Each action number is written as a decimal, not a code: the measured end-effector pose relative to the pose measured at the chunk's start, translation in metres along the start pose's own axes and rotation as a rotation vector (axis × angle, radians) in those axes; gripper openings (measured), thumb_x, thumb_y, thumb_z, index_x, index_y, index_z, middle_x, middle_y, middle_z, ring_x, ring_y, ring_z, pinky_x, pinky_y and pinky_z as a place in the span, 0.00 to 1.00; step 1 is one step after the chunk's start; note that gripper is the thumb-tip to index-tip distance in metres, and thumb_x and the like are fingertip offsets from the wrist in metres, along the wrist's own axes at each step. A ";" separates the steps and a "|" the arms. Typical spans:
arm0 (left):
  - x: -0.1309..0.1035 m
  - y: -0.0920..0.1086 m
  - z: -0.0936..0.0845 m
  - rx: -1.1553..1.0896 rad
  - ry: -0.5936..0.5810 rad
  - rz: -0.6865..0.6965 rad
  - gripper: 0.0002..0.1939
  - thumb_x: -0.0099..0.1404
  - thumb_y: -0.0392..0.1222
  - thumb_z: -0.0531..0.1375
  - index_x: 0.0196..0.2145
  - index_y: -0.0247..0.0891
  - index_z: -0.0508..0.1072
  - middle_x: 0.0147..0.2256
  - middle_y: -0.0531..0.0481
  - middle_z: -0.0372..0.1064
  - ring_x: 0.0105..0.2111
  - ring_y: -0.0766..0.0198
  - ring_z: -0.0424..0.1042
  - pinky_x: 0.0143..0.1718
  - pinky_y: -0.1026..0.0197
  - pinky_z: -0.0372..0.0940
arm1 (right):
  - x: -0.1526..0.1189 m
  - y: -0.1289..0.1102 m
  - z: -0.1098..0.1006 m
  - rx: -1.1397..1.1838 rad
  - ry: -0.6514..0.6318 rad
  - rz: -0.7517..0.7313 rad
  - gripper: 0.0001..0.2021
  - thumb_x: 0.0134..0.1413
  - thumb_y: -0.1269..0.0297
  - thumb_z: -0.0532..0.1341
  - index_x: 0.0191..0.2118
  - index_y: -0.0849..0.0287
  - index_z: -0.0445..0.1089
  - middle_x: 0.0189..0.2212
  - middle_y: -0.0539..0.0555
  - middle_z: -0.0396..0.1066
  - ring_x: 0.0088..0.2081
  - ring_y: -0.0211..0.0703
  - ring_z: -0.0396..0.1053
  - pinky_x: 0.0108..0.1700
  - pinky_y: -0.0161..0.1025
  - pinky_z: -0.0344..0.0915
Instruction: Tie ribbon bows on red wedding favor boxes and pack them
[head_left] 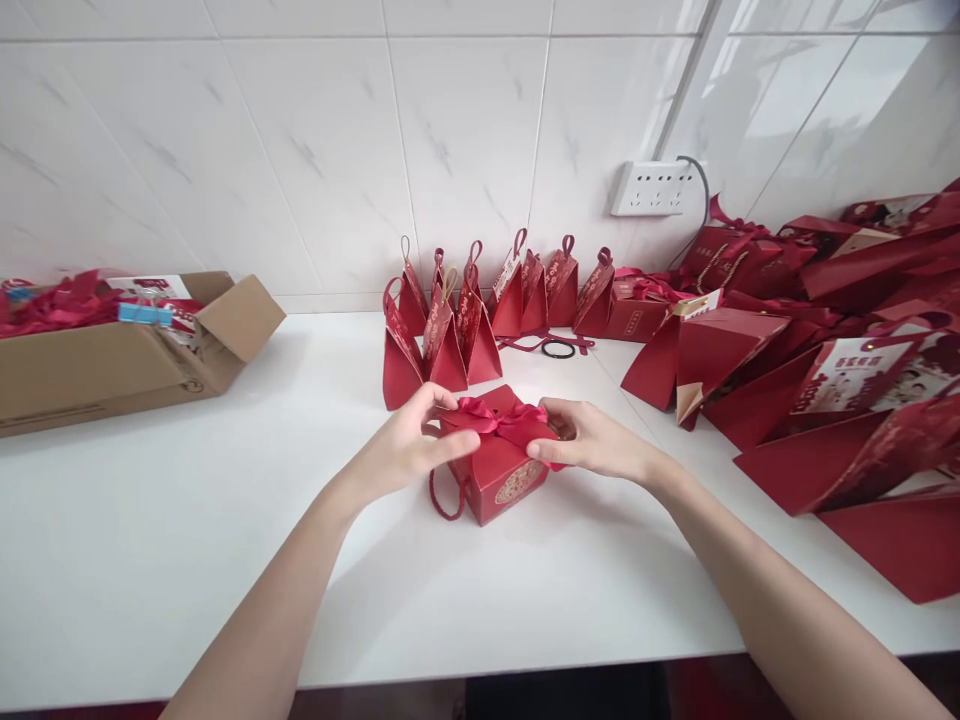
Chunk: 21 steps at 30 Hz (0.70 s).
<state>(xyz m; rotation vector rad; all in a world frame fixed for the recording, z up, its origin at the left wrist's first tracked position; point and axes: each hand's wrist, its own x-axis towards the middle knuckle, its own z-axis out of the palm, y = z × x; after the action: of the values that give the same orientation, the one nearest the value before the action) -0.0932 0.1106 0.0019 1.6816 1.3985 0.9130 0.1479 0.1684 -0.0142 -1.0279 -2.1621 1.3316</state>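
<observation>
A small red gift box (499,485) with a round gold pattern on its front stands on the white table. A shiny red ribbon bow (501,420) lies across its top, and a red cord handle (444,505) hangs at its left side. My left hand (409,440) is at the bow's left end, thumb and fingertips apart, the thumb reaching over the box top. On the other side, my right hand (589,437) has its thumb and curled fingers around the bow's right end. Part of the ribbon there is hidden by the fingers.
Several folded red boxes with loops (465,320) stand behind the box, beside a black ring (558,349). More red boxes (817,400) pile up on the right. A cardboard box (112,375) holding red ribbons is at left. A power socket (656,188) is on the tiled wall.
</observation>
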 end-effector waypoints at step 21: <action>-0.003 -0.004 -0.033 -0.286 -0.169 -0.022 0.17 0.52 0.45 0.62 0.14 0.40 0.59 0.10 0.56 0.56 0.13 0.70 0.55 0.22 0.61 0.57 | 0.004 0.001 -0.005 0.741 0.091 -0.068 0.13 0.46 0.60 0.67 0.32 0.55 0.62 0.23 0.44 0.64 0.23 0.35 0.66 0.33 0.39 0.67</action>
<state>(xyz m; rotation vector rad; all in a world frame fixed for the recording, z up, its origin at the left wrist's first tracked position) -0.1241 0.1114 0.0133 1.4865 1.1147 0.8900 0.1485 0.1746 -0.0129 -0.6813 -1.4128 1.7975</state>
